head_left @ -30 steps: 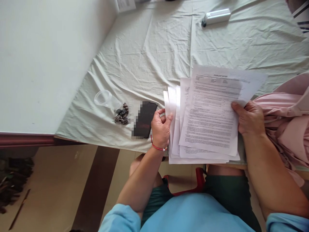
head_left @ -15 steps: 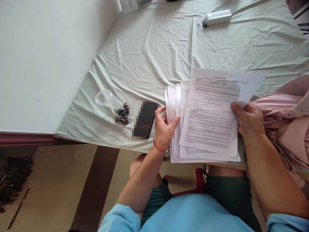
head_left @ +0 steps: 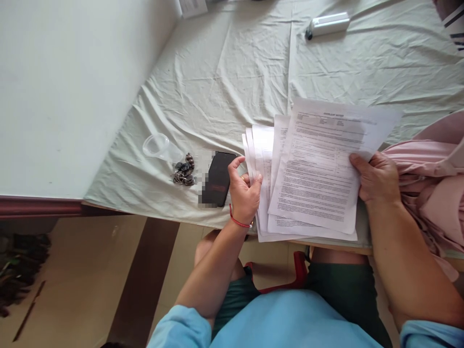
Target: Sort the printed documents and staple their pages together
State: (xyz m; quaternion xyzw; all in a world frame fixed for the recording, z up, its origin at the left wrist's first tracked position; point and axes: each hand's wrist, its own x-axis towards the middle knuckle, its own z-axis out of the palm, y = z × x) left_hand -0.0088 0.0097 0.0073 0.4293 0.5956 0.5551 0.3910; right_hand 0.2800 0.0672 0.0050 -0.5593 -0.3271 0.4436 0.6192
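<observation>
Several printed paper sheets (head_left: 315, 169) are fanned out between my two hands at the table's near edge, the top one covered in small text. My left hand (head_left: 244, 191) pinches the left edges of the lower sheets (head_left: 261, 166), thumb on top and fingers beneath. On the right side, my right hand (head_left: 379, 179) grips the sheets' edge with the thumb on the top page; its other fingers are hidden behind the paper. A black phone (head_left: 218, 181) lies just left of my left hand, partly blurred out.
Left of the phone are a bunch of keys (head_left: 184, 171) and a clear plastic cup (head_left: 161, 147) on its side. A silver bottle-like object (head_left: 328, 25) lies at the back of the cloth-covered table (head_left: 224, 82). Pink fabric (head_left: 431, 179) is heaped at the right.
My left hand has shifted slightly left, and the lower sheets on that side are spread wider. The top sheet and my right hand have moved a little right.
</observation>
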